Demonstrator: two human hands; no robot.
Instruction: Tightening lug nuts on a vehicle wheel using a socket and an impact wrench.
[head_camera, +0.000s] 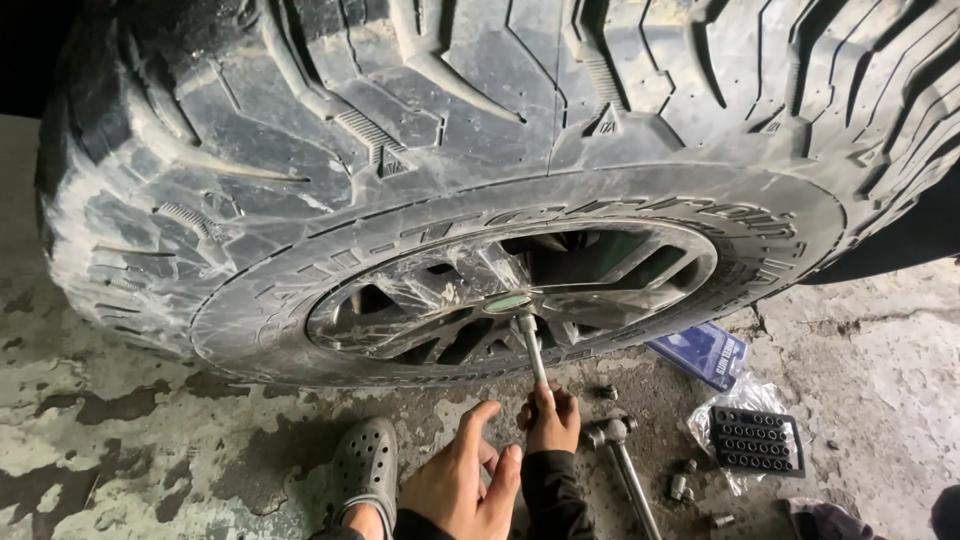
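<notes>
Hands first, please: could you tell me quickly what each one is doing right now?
Left hand: open, fingers spread, holding nothing.
Right hand: closed around the socket wrench extension reaching to the wheel hub.

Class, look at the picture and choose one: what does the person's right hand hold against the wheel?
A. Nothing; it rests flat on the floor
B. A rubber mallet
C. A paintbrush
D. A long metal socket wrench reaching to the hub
D. The right hand grips the end of a slim metal socket wrench whose far end sits at the wheel near its hub, while the left hand hovers open beside it.
</notes>
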